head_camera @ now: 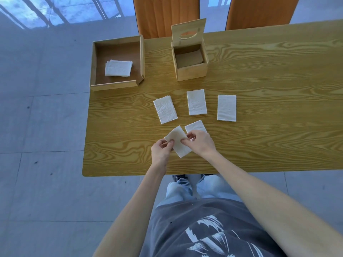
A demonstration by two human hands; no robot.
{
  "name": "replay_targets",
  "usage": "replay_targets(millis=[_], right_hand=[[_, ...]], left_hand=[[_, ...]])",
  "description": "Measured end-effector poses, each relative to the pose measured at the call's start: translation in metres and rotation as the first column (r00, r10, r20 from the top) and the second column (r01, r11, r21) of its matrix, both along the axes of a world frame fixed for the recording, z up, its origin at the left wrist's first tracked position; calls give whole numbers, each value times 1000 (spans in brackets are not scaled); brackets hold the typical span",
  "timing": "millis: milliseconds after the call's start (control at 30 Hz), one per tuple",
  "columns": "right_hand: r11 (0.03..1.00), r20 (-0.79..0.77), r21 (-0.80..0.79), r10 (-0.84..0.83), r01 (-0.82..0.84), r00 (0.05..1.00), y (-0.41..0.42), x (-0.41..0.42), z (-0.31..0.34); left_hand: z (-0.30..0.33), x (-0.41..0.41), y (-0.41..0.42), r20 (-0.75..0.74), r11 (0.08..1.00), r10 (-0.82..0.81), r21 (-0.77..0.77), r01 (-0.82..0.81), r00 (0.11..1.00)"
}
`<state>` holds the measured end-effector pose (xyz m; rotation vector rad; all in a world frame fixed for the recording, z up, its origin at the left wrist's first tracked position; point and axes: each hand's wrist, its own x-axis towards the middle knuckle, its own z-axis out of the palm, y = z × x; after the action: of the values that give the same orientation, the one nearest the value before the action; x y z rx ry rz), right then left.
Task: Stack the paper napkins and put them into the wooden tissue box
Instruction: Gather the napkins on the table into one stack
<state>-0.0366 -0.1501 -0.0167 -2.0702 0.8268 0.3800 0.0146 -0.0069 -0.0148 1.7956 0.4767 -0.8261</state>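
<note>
Both hands hold one folded white napkin [178, 140] just above the table near its front edge. My left hand [161, 151] pinches its left edge, and my right hand [200, 143] grips its right edge. Another napkin [195, 125] lies flat behind my right hand, partly covered by it. Three more napkins lie in a row farther back: left [165, 109], middle [196, 102], right [226, 107]. The wooden tissue box [191, 72] stands behind them with its slotted lid [188, 32] raised; its inside looks bare.
A shallow wooden tray [118, 85] at the table's back left corner holds a small stack of napkins [118, 68]. Two orange chairs [167, 15] stand behind the wooden table [269, 136]. The table's left edge drops to grey floor tiles.
</note>
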Motion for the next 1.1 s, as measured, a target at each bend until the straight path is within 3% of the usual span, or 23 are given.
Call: replay_targets(millis=[100,367,767,1100], right_hand=[[997,51,50,-64,62,997,-12,-4,1],[977,105,-17,-211,214,972,-43,-20,2],[942,-59,-316,-134,109,989,-40,-15,-8],[960,-71,-230,-179,159,981,-36,-6,-11]], left_hand=[[3,1,-10,-5,998,24,-66,-25,1000],[5,-3,-46,-54,986,-8,-166,-1,999],[-8,-8,-49,-97,997,37,-70,-44,995],[-6,-5,-50,-161,986,90,-123,-110,983]])
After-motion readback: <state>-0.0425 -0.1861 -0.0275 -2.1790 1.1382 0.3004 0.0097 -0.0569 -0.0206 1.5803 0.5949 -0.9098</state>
